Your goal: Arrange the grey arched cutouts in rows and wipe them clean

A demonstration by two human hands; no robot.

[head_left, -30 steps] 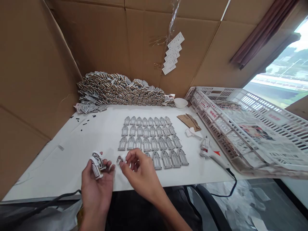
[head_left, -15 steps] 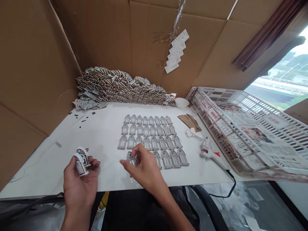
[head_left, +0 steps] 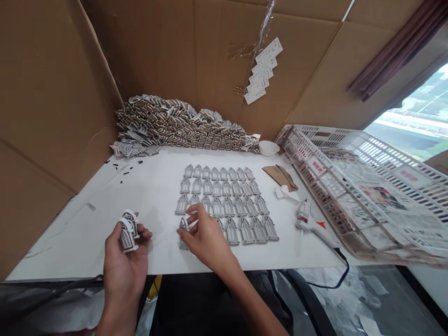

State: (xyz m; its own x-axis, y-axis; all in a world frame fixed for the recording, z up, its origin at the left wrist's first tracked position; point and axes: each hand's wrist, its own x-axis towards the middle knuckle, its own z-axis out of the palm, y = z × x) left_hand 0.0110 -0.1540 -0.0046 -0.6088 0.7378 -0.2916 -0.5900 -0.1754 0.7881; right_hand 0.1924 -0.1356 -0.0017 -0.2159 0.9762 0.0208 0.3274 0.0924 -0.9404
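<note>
White tabletop (head_left: 150, 196) carries rows of gray arched cutouts (head_left: 224, 203) lying flat, hot glue gun (head_left: 308, 221) to their right. Left hand (head_left: 122, 263): grip curled closed around a cluster of arched pieces (head_left: 127, 232), held off the surface. Right hand (head_left: 208, 240): grip pinching a small arched piece (head_left: 182, 233) at the rows' near left corner.
</note>
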